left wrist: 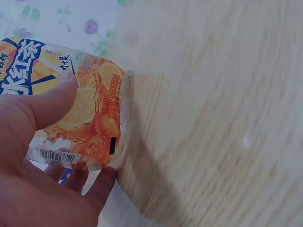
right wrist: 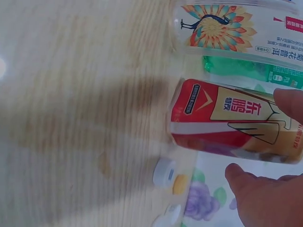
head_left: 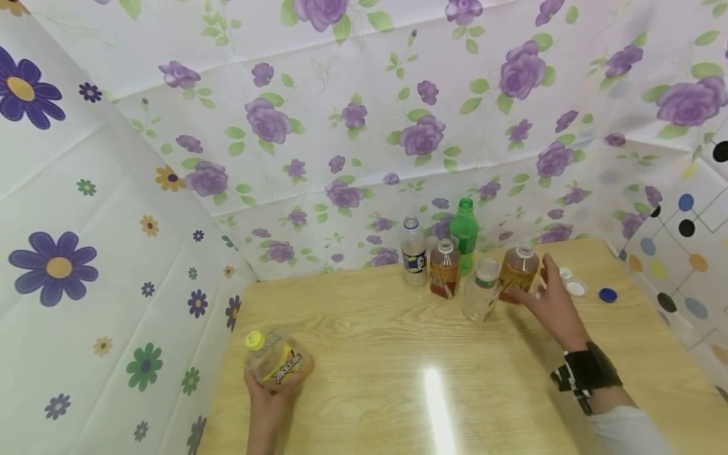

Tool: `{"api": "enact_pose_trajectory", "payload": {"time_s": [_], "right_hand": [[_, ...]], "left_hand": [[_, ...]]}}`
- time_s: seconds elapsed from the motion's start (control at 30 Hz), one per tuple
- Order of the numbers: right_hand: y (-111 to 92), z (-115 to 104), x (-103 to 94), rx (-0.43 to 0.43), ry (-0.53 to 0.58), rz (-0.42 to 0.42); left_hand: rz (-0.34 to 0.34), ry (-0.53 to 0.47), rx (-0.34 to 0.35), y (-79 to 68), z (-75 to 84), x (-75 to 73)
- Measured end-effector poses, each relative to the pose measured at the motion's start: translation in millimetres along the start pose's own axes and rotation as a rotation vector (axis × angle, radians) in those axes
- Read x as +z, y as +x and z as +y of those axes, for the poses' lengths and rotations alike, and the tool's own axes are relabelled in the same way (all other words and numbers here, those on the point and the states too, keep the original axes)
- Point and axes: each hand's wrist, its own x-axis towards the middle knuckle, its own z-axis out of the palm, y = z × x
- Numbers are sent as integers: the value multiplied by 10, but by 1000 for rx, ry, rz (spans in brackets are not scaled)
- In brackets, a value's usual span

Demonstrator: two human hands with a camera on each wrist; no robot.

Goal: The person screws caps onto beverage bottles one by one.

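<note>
My left hand [head_left: 268, 404] grips a clear iced tea bottle [head_left: 279, 360] with a yellow cap, at the table's left side. In the left wrist view its orange label [left wrist: 97, 106] faces up under the thumb, while fingers wrap underneath. At the right, my right hand [head_left: 554, 309] is spread around a capless drink bottle [head_left: 520, 268] with a red and gold label. The right wrist view shows the thumb overlapping this bottle [right wrist: 227, 120] and a forefinger apart from its other side. Beside it stands a clear bottle [head_left: 479, 297] with a peacock label.
Behind these, a green bottle [head_left: 464, 230], a small red-and-gold-labelled bottle [head_left: 445, 272] and a clear blue-labelled bottle [head_left: 414, 259] stand near the wall. Loose caps lie at the right: a blue cap [head_left: 608, 295], white caps [head_left: 576, 289] and a yellow cap [right wrist: 180, 184].
</note>
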Motion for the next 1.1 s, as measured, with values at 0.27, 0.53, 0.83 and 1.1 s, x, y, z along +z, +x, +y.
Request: {"api": "enact_pose_trajectory", "payload": {"time_s": [0.27, 0.53, 0.83, 1.1], "right_hand": [[99, 69, 6, -48, 5, 8], [35, 31, -14, -21, -5, 20], [-92, 41, -20, -7, 9, 71], [-257, -40, -28, 36, -19, 69]], "left_hand": [[37, -5, -42, -1, -49, -136], [44, -7, -158, -33, -111, -184], [102, 0, -171, -65, -110, -178], [180, -26, -129, -87, -283, -125]]}}
